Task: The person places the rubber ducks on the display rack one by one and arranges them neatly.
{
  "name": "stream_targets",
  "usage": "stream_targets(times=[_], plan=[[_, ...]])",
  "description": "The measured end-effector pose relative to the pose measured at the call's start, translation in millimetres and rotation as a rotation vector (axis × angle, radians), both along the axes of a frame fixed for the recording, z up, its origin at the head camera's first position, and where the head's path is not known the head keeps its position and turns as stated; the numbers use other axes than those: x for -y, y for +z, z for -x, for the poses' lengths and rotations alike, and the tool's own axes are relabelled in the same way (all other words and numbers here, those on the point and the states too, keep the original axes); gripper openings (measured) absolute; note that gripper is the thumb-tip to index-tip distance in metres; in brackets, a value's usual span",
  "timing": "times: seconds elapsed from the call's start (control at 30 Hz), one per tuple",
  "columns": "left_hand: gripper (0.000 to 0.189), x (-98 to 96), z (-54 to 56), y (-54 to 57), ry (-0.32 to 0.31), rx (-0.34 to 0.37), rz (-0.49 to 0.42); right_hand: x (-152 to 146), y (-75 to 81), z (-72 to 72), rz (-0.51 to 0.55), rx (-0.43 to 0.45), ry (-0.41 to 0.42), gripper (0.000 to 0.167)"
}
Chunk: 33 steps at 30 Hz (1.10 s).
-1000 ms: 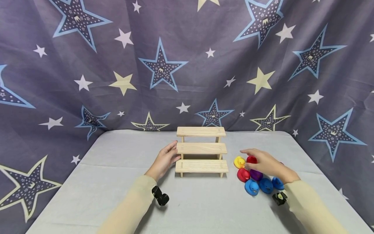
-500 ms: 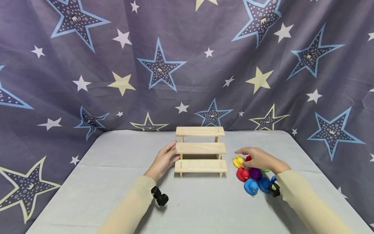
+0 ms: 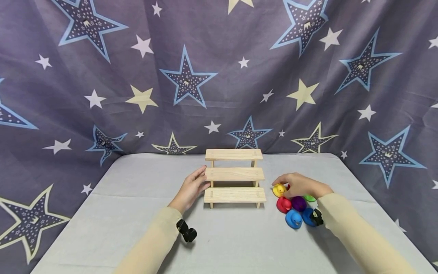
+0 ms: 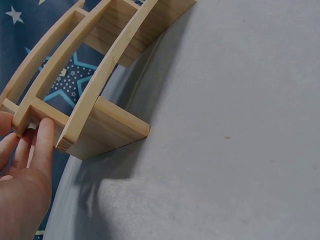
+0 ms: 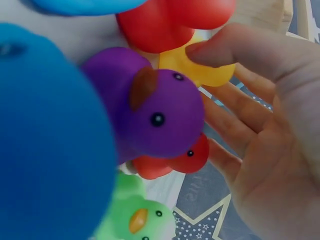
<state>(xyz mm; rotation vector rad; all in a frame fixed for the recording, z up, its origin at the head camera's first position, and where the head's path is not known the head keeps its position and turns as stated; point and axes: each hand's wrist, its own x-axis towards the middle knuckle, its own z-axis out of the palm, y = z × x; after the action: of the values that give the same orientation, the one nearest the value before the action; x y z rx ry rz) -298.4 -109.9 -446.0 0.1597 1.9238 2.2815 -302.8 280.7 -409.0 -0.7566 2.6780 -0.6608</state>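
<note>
In the head view a three-tier wooden display stand (image 3: 234,174) stands mid-table. My left hand (image 3: 189,190) touches its left end, the fingers nearly straight against the wood beside the middle tier. The left wrist view shows those fingertips (image 4: 45,127) at the frame under a step. On the right, my right hand (image 3: 301,185) pinches a yellow rubber duck (image 3: 278,190); the thumb (image 5: 212,52) overlaps the duck's near side in the right wrist view, with fingers beyond it. Close by sit a red duck (image 3: 283,204), a purple duck (image 5: 160,110) and another red duck (image 5: 172,162).
Blue ducks (image 3: 294,219) lie nearest the front of the cluster, and a green duck (image 5: 142,212) sits partly behind the right wrist. A pale cloth covers the table (image 3: 143,228). A star-patterned curtain (image 3: 219,99) rises behind the table and along both sides.
My right hand has moved left and lowered onto the yellow duck, its fingers closing round it. The green duck has come into view behind the wrist. My left hand stays at the stand.
</note>
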Motion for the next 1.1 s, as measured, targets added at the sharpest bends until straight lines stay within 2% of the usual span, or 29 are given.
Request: stream_targets(times=[0.33, 0.9, 1.1], plan=[[0.053, 0.2, 0.1, -1.3, 0.006, 0.008, -0.009, -2, -8.6, 4.2, -0.002, -0.075, 0.062, 0.04], [0.053, -0.5, 1.0, -3.5, -0.004, 0.003, -0.034, -6, -8.3, 3.4, 0.0, -0.04, 0.005, 0.041], [0.053, 0.1, 0.3, -3.5, -0.007, -0.003, -0.033, -10, 0.0, 4.0, 0.004, -0.046, -0.003, 0.042]])
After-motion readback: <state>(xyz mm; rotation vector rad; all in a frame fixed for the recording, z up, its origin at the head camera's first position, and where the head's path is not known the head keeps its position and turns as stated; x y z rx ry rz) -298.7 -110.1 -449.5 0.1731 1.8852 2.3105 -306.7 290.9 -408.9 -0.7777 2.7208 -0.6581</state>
